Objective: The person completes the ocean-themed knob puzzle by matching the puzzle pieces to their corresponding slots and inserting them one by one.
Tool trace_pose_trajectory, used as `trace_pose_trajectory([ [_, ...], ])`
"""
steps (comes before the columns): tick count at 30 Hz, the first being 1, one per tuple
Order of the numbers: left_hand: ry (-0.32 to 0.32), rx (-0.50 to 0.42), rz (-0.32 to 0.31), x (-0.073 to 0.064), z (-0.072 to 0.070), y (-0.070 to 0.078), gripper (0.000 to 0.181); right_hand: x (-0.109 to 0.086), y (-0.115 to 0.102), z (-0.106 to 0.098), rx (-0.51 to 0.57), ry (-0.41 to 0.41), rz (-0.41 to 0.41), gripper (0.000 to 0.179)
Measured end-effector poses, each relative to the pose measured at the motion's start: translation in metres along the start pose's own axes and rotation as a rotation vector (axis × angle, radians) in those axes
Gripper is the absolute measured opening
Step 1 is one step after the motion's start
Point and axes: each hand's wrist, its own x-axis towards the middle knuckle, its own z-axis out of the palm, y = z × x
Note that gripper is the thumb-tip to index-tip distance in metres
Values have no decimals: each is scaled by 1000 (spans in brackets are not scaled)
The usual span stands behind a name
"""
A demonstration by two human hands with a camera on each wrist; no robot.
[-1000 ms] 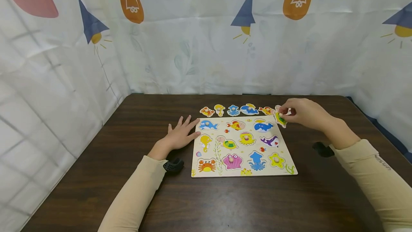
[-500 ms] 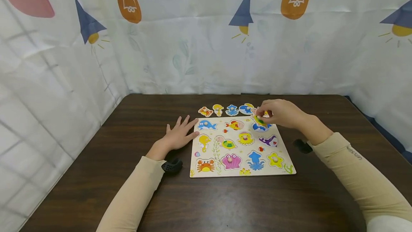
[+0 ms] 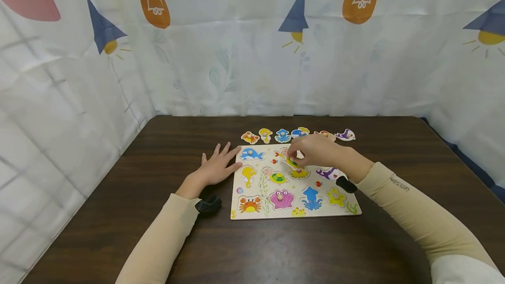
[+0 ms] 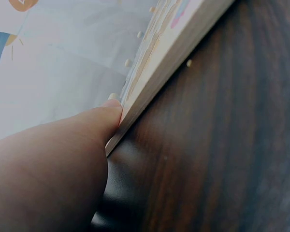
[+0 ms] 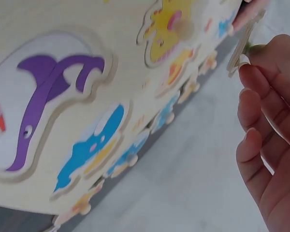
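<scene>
In the head view my right hand (image 3: 315,150) is over the upper middle of a wooden peg puzzle board (image 3: 297,191). Thumb and fingertips pinch a turtle puzzle piece (image 3: 293,164) by its knob. The right wrist view shows this turtle piece (image 5: 240,48) edge-on, tilted above the board. A printed turtle slot (image 3: 278,178) lies below and left of it. My left hand (image 3: 213,171) lies with fingers spread at the board's left edge, its thumb (image 4: 111,113) touching the rim in the left wrist view.
Behind the board runs a row of loose pieces: crab (image 3: 250,137), seahorse (image 3: 265,135), squid (image 3: 282,136), whale (image 3: 300,132), fish (image 3: 326,135) and purple whale (image 3: 345,135). Knobbed dolphin (image 3: 251,154), octopus (image 3: 300,174), shell (image 3: 281,199) and starfish (image 3: 336,197) sit in the board.
My right hand has carried the turtle piece leftward from the row's right end to over the board, uncovering the purple whale piece. The left hand stays at the board's edge.
</scene>
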Motion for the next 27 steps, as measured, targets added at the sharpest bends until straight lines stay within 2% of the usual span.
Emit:
trace_pose_trajectory([
  [3,-6,-2,-5,-3,2,-2,72,6,-7,7,10,-48,5,5],
  [10,-14,-14,-8,-8,4,-3,73,18,-21,15,-6,-105,10,7],
  [14,-10,-12,-6,-7,3,-3,74,24,-25,16,5,-142,23,7],
  [21,1,4,-1,-2,3,-4,72,33,-25,18,23,-151,-17,7],
  [27,7,11,-1,-1,1,-1,71,40,-26,21,40,-228,23,8],
])
